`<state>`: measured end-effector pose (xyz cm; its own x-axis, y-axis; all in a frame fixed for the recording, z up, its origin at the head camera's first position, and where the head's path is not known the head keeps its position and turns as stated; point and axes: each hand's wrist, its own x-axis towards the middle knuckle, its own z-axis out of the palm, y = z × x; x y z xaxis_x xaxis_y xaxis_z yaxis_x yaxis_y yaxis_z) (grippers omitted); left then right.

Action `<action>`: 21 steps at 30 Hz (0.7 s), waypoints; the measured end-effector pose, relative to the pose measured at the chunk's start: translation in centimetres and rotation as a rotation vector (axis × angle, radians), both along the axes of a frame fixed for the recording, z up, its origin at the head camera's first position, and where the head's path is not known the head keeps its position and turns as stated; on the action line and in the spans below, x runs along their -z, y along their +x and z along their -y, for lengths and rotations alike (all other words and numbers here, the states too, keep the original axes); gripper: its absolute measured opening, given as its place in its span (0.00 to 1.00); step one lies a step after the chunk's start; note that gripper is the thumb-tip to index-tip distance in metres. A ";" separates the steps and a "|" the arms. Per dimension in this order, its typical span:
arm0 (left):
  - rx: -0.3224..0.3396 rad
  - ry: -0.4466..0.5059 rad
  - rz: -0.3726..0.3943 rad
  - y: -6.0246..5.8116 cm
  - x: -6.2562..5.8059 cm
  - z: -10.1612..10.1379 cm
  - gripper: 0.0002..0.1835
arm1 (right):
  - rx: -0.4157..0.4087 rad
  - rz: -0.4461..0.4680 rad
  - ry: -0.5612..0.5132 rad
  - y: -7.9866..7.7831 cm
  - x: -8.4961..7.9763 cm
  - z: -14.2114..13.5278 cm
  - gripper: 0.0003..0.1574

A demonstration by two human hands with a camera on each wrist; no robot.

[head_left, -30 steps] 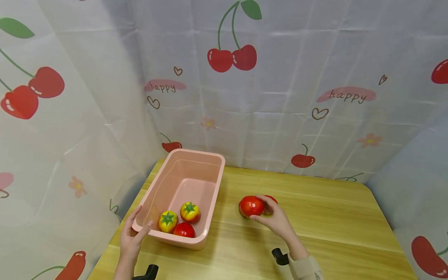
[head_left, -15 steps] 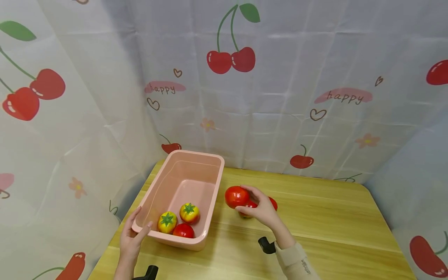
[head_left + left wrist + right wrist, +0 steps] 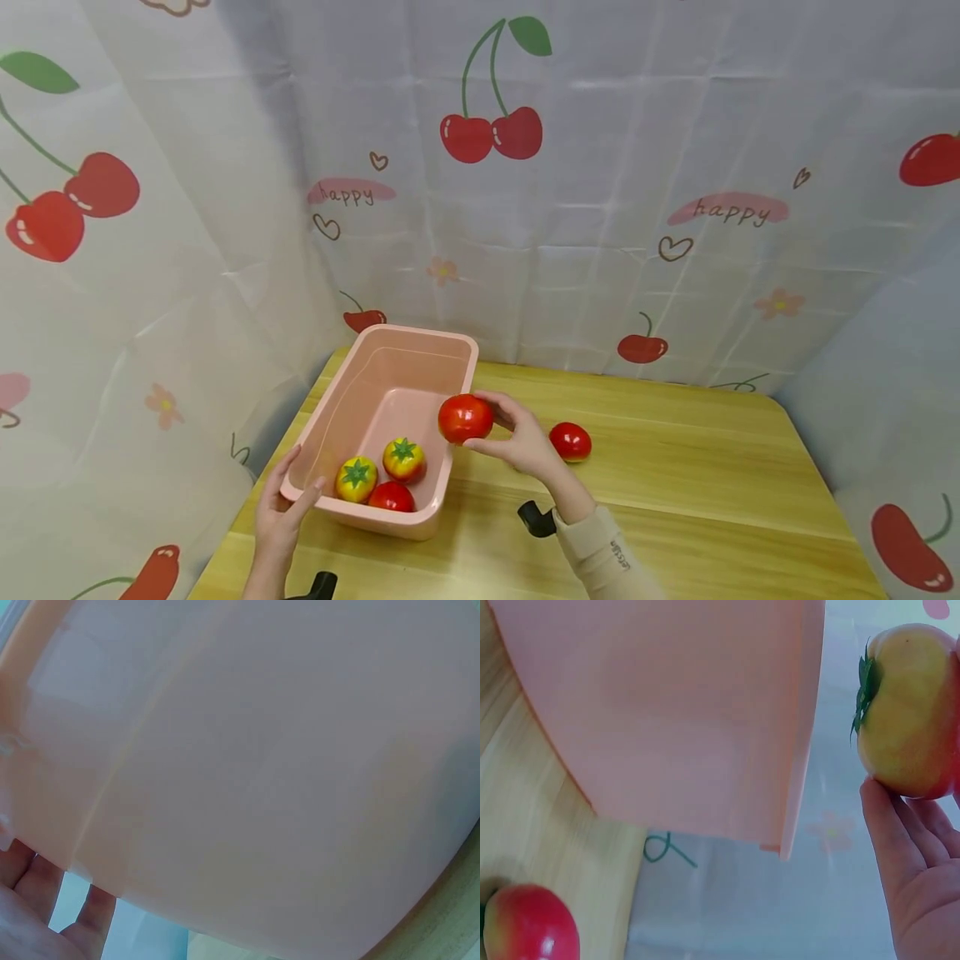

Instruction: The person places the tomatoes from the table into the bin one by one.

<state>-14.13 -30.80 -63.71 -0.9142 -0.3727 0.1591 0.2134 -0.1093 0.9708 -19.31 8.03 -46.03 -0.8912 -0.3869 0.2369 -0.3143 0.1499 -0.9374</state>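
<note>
Far L: L hand (image 3: 281,512) grips the pink bin (image 3: 420,358) at its near L corner, thumb & fingers set either side; prob. steadying it. Bin sits on the tabletop (image 3: 675,467), long sides running away from the person. Bunched in its near end, L to R: L yellow tom (image 3: 356,479), red tom (image 3: 392,497), R yellow tom (image 3: 404,460). They crowd that end, so a spot farther in looks better for another.

Then bin's R rim, main thing in the way: held tom (image 3: 463,419) overlaps it in head view. R wrist view shows that tom apart from the rim, above it, leaf side down. R hand (image 3: 521,437) pinches it from the R, thumb vs. fingers. Step in hand, I'd say: the carry to the bin. Next move prob. calls for going L past the rim, lowering, & letting go w/o knocking the others.

Farther R: loose tom (image 3: 570,442) on tabletop, well apart from bin, near R forearm. Behind it all: cherry-print cloth (image 3: 585,283), not in the way AFAICT.
</note>
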 end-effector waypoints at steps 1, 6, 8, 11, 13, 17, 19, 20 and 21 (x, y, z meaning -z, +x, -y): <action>-0.003 -0.001 0.004 0.0 0.1 0.1 0.37 | -0.006 0.002 0.001 0.1 -0.2 0.3 0.42; 0.000 0.001 0.011 -0.1 0.3 0.2 0.37 | -0.031 0.044 0.022 0.4 -0.7 2.0 0.42; 0.011 -0.008 0.001 0.1 0.1 0.1 0.37 | -0.042 0.058 0.039 0.7 -1.0 2.6 0.41; 0.043 -0.028 -0.016 0.8 -1.9 -0.8 0.37 | -0.056 0.063 0.055 1.3 -1.9 3.3 0.41; 0.048 -0.040 -0.002 1.7 -4.4 -2.0 0.36 | -0.061 0.063 0.063 1.8 -2.6 3.6 0.41; 0.028 -0.025 0.062 3.6 -9.8 -4.6 0.35 | -0.079 0.040 0.068 2.6 -3.6 4.1 0.40; 0.011 -0.012 0.065 3.8 -10.6 -5.0 0.34 | -0.088 0.026 0.069 2.7 -3.7 4.3 0.40; 0.014 -0.016 0.063 3.8 -10.5 -5.0 0.34 | -0.095 0.020 0.071 2.7 -3.7 4.3 0.40; 0.024 -0.011 0.029 3.6 -9.9 -4.7 0.34 | -0.101 0.016 0.071 2.7 -3.7 4.4 0.40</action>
